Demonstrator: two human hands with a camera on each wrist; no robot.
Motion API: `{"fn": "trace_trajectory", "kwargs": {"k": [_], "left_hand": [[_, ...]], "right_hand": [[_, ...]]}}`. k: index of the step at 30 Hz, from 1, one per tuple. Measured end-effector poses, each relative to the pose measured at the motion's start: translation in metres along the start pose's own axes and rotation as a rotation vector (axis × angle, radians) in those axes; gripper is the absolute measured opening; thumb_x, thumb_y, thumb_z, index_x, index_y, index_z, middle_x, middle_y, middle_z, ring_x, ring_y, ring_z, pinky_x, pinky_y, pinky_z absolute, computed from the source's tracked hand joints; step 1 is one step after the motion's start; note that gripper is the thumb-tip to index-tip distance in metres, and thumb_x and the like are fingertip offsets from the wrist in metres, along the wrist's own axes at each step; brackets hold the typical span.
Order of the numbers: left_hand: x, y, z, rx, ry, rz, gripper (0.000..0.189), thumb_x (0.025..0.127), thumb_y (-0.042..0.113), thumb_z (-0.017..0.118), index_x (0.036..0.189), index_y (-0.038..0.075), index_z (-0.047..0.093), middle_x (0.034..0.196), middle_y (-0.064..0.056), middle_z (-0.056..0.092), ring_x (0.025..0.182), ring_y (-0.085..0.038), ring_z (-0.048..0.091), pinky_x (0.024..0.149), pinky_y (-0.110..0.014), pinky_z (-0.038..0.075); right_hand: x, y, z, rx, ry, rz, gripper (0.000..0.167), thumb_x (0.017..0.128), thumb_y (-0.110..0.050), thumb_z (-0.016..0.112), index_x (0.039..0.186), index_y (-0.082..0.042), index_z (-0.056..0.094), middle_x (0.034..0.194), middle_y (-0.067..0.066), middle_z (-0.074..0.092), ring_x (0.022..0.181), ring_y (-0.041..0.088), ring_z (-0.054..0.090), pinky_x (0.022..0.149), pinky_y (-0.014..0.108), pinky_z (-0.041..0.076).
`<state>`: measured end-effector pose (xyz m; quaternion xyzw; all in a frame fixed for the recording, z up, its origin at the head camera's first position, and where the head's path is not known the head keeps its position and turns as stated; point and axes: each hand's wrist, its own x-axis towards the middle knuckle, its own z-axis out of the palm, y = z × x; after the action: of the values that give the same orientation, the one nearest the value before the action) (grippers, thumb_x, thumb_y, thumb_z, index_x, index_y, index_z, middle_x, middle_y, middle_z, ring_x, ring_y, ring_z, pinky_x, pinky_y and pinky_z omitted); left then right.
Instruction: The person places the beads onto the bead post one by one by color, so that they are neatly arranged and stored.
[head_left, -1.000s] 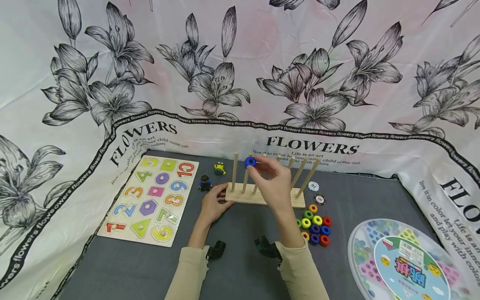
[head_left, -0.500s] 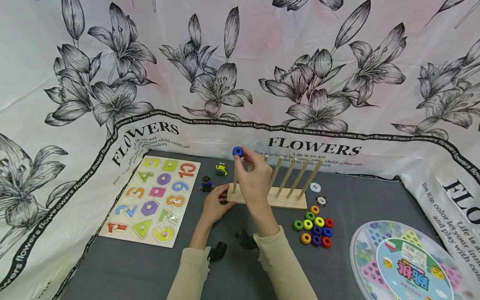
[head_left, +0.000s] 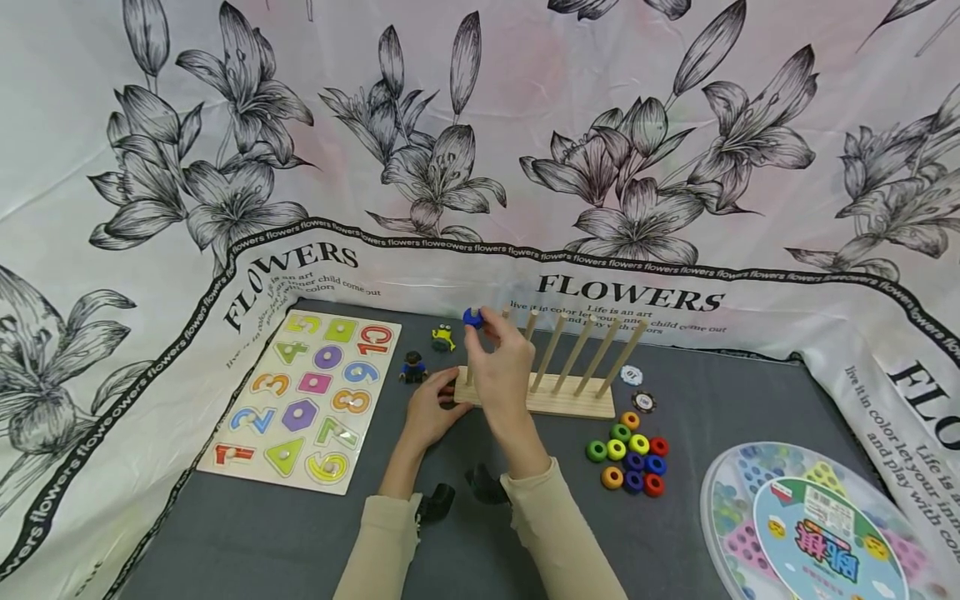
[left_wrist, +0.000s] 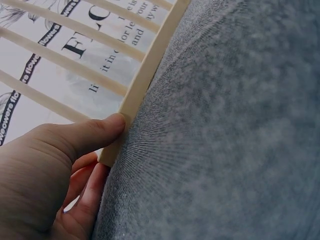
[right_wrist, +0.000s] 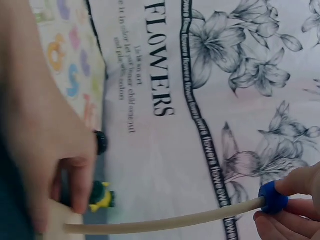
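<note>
A wooden peg stand (head_left: 558, 402) with a row of upright pegs stands on the table. My left hand (head_left: 431, 408) grips the left end of its base; in the left wrist view the thumb (left_wrist: 107, 130) presses the base edge, with other fingers round the end. Between thumb and fingertips, my right hand (head_left: 504, 367) pinches a blue ring (head_left: 472, 317) at the top of the leftmost peg. Seen from the right wrist, the peg (right_wrist: 170, 223) meets the hole of that blue ring (right_wrist: 273, 197) at its tip.
Several coloured rings (head_left: 633, 464) lie right of centre, near two round chips (head_left: 643, 401). A number puzzle board (head_left: 300, 400) lies left, beside a small dark figure (head_left: 412, 367) and a yellow-green figure (head_left: 442, 337). A round game box (head_left: 825, 533) sits front right.
My right hand has moved left with the blue ring to the leftmost peg, then lowered slightly so the ring meets the peg's tip. My left hand has stayed on the base.
</note>
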<state>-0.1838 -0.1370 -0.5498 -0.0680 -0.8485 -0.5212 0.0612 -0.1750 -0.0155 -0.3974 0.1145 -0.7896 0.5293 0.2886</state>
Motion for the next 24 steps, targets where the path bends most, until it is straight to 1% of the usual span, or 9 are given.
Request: {"fn": "trace_trajectory", "kwargs": {"k": [4,8,13,16,20,24], "left_hand": [[-0.001,0.001,0.001,0.015,0.011,0.023,0.063,0.081,0.006,0.082,0.137,-0.002,0.055,0.132,-0.018,0.058,0.105,-0.032,0.064,0.088,-0.037,0.058],[-0.002,0.003,0.001,0.019,0.025,0.048,0.062,0.08,0.005,0.082,0.136,-0.005,0.056,0.13,-0.019,0.059,0.103,-0.033,0.064,0.086,-0.036,0.059],[-0.003,0.005,-0.001,0.004,0.039,0.042,0.061,0.079,0.0,0.081,0.134,-0.005,0.057,0.129,-0.02,0.06,0.103,-0.034,0.065,0.086,-0.036,0.059],[-0.002,0.004,-0.001,0.001,0.043,0.048,0.059,0.079,-0.002,0.08,0.134,-0.005,0.058,0.13,-0.02,0.06,0.102,-0.033,0.066,0.085,-0.035,0.059],[-0.001,0.003,-0.001,0.005,0.046,0.052,0.057,0.079,-0.003,0.079,0.133,-0.006,0.059,0.13,-0.02,0.06,0.102,-0.032,0.066,0.084,-0.034,0.06],[0.0,0.002,0.0,0.005,0.045,0.051,0.057,0.08,-0.002,0.078,0.133,-0.005,0.059,0.13,-0.02,0.06,0.103,-0.032,0.066,0.085,-0.034,0.059]], "right_hand": [[-0.012,0.014,0.002,-0.004,-0.07,0.098,0.03,0.089,0.001,0.069,0.118,0.008,0.067,0.108,0.023,0.07,0.092,0.033,0.071,0.08,0.04,0.061],[-0.025,0.029,0.006,0.001,-0.125,0.163,0.033,0.088,0.005,0.067,0.121,0.01,0.065,0.111,0.026,0.068,0.095,0.036,0.07,0.083,0.046,0.06],[-0.039,0.045,0.013,-0.021,-0.158,0.201,0.035,0.086,0.008,0.067,0.12,0.012,0.064,0.114,0.028,0.067,0.101,0.039,0.067,0.086,0.047,0.058],[-0.046,0.053,0.016,-0.043,-0.177,0.245,0.035,0.084,0.007,0.067,0.119,0.012,0.065,0.112,0.027,0.067,0.101,0.04,0.067,0.086,0.048,0.059],[-0.053,0.063,0.019,-0.08,-0.214,0.294,0.037,0.083,0.002,0.068,0.119,0.011,0.066,0.109,0.027,0.068,0.098,0.042,0.067,0.083,0.05,0.059],[-0.058,0.074,0.022,-0.142,-0.252,0.304,0.036,0.084,-0.004,0.069,0.117,0.01,0.067,0.108,0.027,0.069,0.1,0.042,0.066,0.086,0.052,0.057]]}}
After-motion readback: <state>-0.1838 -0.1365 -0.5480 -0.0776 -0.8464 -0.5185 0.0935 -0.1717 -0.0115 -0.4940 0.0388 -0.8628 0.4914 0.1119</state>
